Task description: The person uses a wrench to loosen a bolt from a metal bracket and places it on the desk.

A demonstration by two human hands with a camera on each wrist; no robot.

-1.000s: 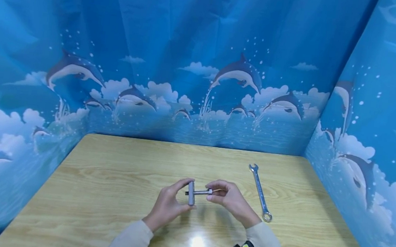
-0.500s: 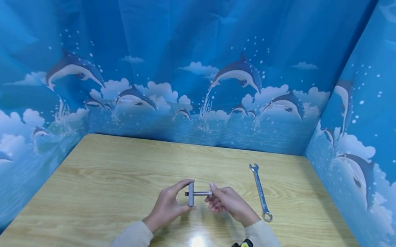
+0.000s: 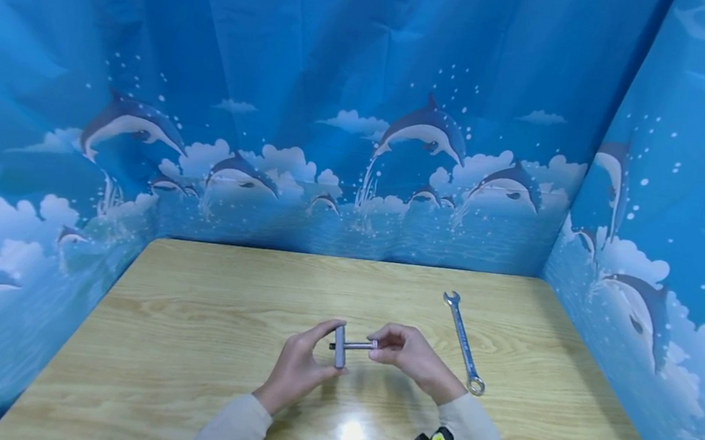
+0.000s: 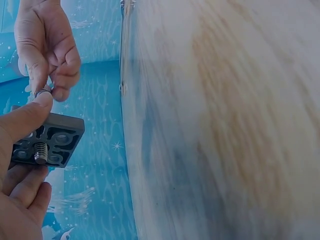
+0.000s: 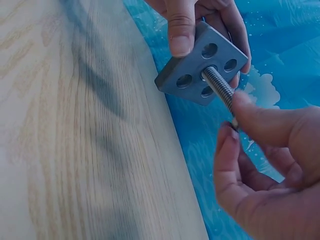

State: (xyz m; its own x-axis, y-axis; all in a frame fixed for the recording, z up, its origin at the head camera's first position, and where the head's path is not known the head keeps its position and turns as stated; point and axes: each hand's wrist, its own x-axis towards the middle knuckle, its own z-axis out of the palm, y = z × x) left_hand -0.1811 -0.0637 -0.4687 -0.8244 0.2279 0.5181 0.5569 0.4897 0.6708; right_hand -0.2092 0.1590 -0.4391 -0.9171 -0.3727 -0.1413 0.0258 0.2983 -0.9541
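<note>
Blue dolphin-printed curtains [image 3: 345, 52] stand behind 1 wooden tabletop [image 3: 220, 292]. Above it, my left grip [image 3: 299, 363] pinches 1 metal plate [image 3: 340, 346]; my right grip [image 3: 412, 361] pinches the end of 1 threaded bolt [image 5: 218, 84] through its middle. Rightward lies 1 wrench [image 3: 464, 342], its lettering unreadable.

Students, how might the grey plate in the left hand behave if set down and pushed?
The grey plate looks thick and hard-edged, so it is probably stiff. One face looks hollowed, so it may be lighter than a solid block. With the bolt sticking out both sides, it would probably tilt rather than slide flat.
</note>
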